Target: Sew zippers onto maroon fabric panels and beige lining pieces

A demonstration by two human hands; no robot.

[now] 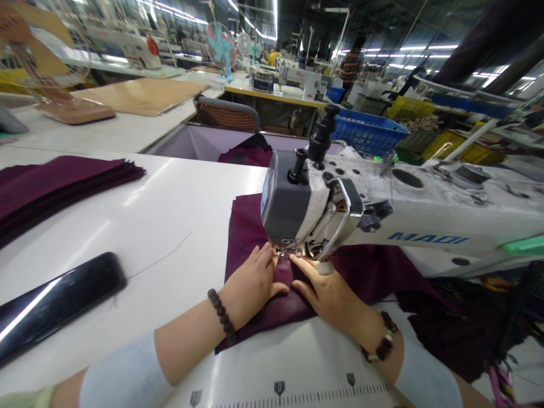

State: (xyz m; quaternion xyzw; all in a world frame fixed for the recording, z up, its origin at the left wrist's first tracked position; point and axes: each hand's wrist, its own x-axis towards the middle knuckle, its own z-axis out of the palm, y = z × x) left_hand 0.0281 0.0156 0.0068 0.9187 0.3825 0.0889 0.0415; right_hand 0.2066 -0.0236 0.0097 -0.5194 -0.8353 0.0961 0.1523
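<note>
A maroon fabric piece lies flat under the head of a white sewing machine, its far part running right beneath the arm. My left hand rests flat on the cloth just left of the lit needle area, fingers stretched forward and thumb out to the right. On the other side, my right hand presses on the same cloth, index finger reaching close to the presser foot. Its outer fingers are partly hidden by the machine head. Neither hand grips the fabric.
A stack of maroon pieces lies at the left, with a black phone nearer me. Behind the table edge, a lilac-lined bin holds more dark cloth. A blue basket stands beyond the machine. Dark fabric bunches hang at the right.
</note>
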